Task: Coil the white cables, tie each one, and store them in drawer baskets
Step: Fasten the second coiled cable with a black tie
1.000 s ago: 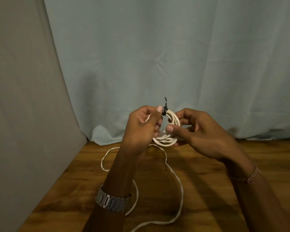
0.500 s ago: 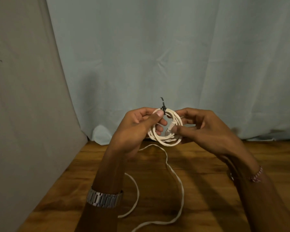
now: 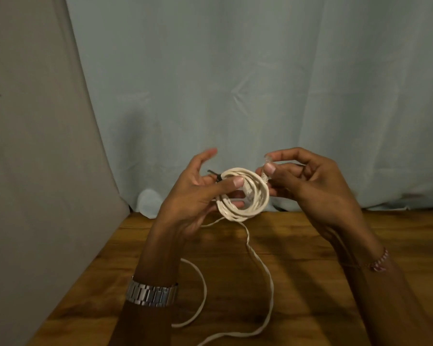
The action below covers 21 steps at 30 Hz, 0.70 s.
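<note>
Change: my right hand [image 3: 308, 186] now pinches the plug [image 3: 266, 168] free of the coil [image 3: 245, 196]
Left hand [image 3: 198, 193]: thumb clamps coil
Meaning: tie [image 3: 214, 174] on, tail loose

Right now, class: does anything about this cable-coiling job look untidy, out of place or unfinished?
Yes. The white cable coil held by the left hand is only partly wound: a long loose tail of white cable trails over the wooden table. The right hand pinches the clear plug end.

White cable coil [image 3: 244, 196]; black tie [image 3: 214, 174]; brown wood-grain table [image 3: 310, 245]; silver watch [image 3: 151, 294]; pale blue curtain [image 3: 235, 83].
</note>
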Motion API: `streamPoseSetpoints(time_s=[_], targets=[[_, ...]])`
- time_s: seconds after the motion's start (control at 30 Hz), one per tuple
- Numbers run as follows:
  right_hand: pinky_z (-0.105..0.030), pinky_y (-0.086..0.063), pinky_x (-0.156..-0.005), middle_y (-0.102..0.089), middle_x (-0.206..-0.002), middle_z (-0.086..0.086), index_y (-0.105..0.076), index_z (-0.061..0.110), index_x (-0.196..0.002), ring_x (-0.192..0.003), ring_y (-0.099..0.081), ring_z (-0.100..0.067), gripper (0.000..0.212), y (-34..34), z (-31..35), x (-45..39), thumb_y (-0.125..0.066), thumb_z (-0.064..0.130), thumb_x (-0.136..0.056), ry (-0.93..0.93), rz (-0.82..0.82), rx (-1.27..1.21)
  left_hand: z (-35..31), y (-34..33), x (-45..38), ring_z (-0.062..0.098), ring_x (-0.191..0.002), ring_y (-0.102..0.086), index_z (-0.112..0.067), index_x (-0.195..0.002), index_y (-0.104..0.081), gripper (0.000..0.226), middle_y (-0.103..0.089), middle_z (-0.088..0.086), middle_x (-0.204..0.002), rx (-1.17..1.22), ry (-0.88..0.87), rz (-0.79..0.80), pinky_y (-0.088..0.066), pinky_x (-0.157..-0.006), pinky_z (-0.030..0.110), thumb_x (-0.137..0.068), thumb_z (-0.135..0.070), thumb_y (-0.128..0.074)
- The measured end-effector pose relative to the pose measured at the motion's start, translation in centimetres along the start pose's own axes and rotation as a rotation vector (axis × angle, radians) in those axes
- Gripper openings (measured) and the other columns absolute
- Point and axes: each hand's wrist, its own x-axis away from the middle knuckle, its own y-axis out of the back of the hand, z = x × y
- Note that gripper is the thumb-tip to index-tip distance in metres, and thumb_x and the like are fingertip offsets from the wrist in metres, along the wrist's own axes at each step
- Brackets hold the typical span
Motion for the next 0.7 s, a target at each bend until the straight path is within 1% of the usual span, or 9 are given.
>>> streamPoseSetpoints(time_s=[0.07, 0.17, 0.23, 0.33, 0.4, 0.5, 0.57, 0.63, 0.7], targets=[[-0.033, -0.06, -0.072, -0.079, -0.091, -0.006, -0.075, 0.017, -0.106, -0.08, -0.076, -0.025, 0.02, 0.0, -0.1, 0.0, -0.075, 0.019, -0.086, 0.021, -0.008, 0.028, 0.0, 0.4, 0.2, 0.037, -0.091, -0.073, -0.034, -0.14, -0.05, 0.08, -0.073, 0.022, -0.101, -0.122, -0.071, 0.089, -0.061, -0.079, 0.047, -0.07, -0.008, -0.08], [-0.035, -0.062, -0.075, -0.078, -0.092, -0.004, -0.076, 0.023, -0.112, -0.081, -0.076, -0.019, 0.026, -0.1, -0.2, 0.0, -0.076, 0.021, -0.086, 0.061, -0.01, 0.097, 0.1, 0.4, 0.6, 0.037, -0.078, -0.07, -0.016, -0.122, -0.071, 0.043, -0.074, 0.02, -0.095, -0.326, -0.171, 0.154, -0.062, -0.076, 0.045, -0.08, -0.012, -0.077], [-0.038, -0.062, -0.078, -0.078, -0.087, -0.003, -0.071, 0.027, -0.12, -0.083, -0.077, -0.019, 0.034, -0.2, -0.3, 0.0, -0.076, 0.024, -0.087, 0.085, 0.01, 0.156, 0.3, 0.5, 0.6, 0.039, -0.083, -0.071, -0.013, -0.112, -0.076, 0.026, -0.076, 0.013, -0.098, -0.476, -0.221, 0.13, -0.061, -0.082, 0.052, -0.086, -0.013, -0.076], [-0.043, -0.064, -0.078, -0.077, -0.088, -0.001, -0.073, 0.025, -0.116, -0.081, -0.077, -0.018, 0.027, 0.0, -0.2, 0.1, -0.075, 0.023, -0.088, 0.101, 0.021, 0.191, 0.4, 0.6, 0.4, 0.026, -0.093, -0.071, -0.021, -0.11, -0.077, 0.021, -0.075, 0.001, -0.105, -0.6, -0.269, 0.136, -0.061, -0.082, 0.051, -0.089, -0.021, -0.075], [-0.043, -0.064, -0.077, -0.077, -0.09, 0.0, -0.075, 0.024, -0.113, -0.079, -0.076, -0.017, 0.023, 0.1, -0.1, 0.1, -0.074, 0.022, -0.089, 0.098, 0.021, 0.212, 0.4, 0.6, 0.2, 0.023, -0.095, -0.069, -0.023, -0.109, -0.076, 0.02, -0.071, -0.001, -0.108, -0.642, -0.302, 0.143, -0.062, -0.078, 0.05, -0.09, -0.026, -0.074], [-0.041, -0.064, -0.079, -0.077, -0.094, 0.003, -0.075, 0.024, -0.108, -0.081, -0.076, -0.014, 0.019, 0.0, -0.1, 0.1, -0.07, 0.031, -0.091, 0.097, 0.012, 0.262, 0.7, 0.2, 0.2, 0.017, -0.074, -0.07, -0.014, -0.105, -0.075, 0.014, -0.073, -0.003, -0.087, -0.638, -0.357, 0.131, -0.06, -0.067, 0.039, -0.093, -0.021, -0.07], [-0.042, -0.064, -0.081, -0.076, -0.099, 0.006, -0.075, 0.025, -0.106, -0.087, -0.074, -0.011, 0.026, -0.1, 0.1, 0.2, -0.065, 0.043, -0.09, 0.105, 0.016, 0.294, 0.8, -0.4, 0.3, 0.012, -0.064, -0.066, -0.011, -0.102, -0.074, 0.012, -0.071, -0.006, -0.075, -0.631, -0.388, 0.105, -0.056, -0.061, 0.031, -0.093, -0.019, -0.07], [-0.041, -0.063, -0.08, -0.076, -0.101, 0.009, -0.075, 0.027, -0.107, -0.09, -0.074, -0.01, 0.036, -0.1, 0.2, 0.3, -0.065, 0.053, -0.084, 0.106, 0.038, 0.313, 0.9, -0.7, 0.3, 0.013, -0.061, -0.065, -0.01, -0.101, -0.073, 0.012, -0.07, -0.004, -0.074, -0.616, -0.407, 0.079, -0.056, -0.06, 0.033, -0.093, -0.019, -0.07], [-0.036, -0.063, -0.075, -0.075, -0.096, 0.007, -0.074, 0.029, -0.112, -0.084, -0.074, -0.01, 0.043, 0.1, 0.1, 0.4, -0.073, 0.054, -0.077, 0.108, 0.082, 0.372, 0.9, -0.7, 0.2, 0.016, -0.061, -0.064, -0.01, -0.101, -0.072, 0.011, -0.07, 0.004, -0.076, -0.585, -0.417, 0.056, -0.056, -0.061, 0.039, -0.094, -0.019, -0.069]])
